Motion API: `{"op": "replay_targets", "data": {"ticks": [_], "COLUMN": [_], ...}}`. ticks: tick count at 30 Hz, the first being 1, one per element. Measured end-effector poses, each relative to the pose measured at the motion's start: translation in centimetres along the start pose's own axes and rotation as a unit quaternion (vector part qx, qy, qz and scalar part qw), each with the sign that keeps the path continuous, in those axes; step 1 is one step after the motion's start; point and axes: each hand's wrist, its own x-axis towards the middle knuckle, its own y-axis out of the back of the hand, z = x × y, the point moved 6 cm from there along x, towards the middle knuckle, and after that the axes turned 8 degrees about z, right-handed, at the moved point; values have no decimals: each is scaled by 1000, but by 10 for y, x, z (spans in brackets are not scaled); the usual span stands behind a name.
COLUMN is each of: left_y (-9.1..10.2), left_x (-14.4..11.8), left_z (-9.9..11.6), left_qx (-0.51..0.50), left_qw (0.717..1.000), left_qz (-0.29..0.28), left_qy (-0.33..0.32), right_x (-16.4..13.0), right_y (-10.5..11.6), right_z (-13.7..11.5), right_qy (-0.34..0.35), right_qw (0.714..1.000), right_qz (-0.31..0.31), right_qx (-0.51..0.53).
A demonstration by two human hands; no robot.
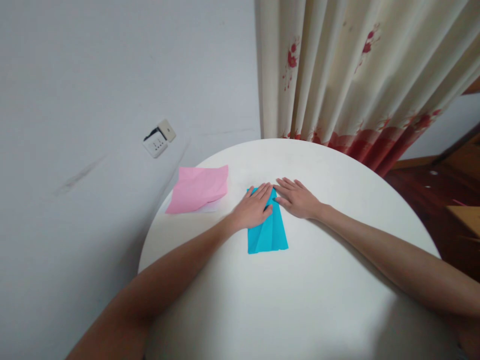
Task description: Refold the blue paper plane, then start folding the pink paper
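**L hand flat on blue sheet, R hand at its edge**

Far L: wall socket (155,144). Pink paper (200,187) on white tbl (292,305), pale sheet (210,206) partly under. L hand (253,206) palm-down, gripping nothing, covers upper blue sheet (268,235), creased, approx. mid-tbl. R hand (296,199) also flat, nothing grasped, thumb tip at R edge. Far R, behind tbl: floral curtain (345,75).

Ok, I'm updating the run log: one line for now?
left hand: on blue paper | right hand: at its right edge | pink paper: on table, left of hands
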Motion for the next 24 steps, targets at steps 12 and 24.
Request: {"op": "replay_targets", "data": {"ticks": [12,24], "left_y": [-1,0], "left_x": [0,0], "left_z": [-1,0], "left_qx": [-2,0], "left_qw": [1000,1000], "left_qz": [0,-3], "left_qy": [0,-1], "right_x": [-2,1], "right_y": [13,-1], "right_z": [-6,3], "right_qy": [136,-6], "right_qw": [983,1000], "right_qz": [38,-12], "right_qx": [118,-13]}}
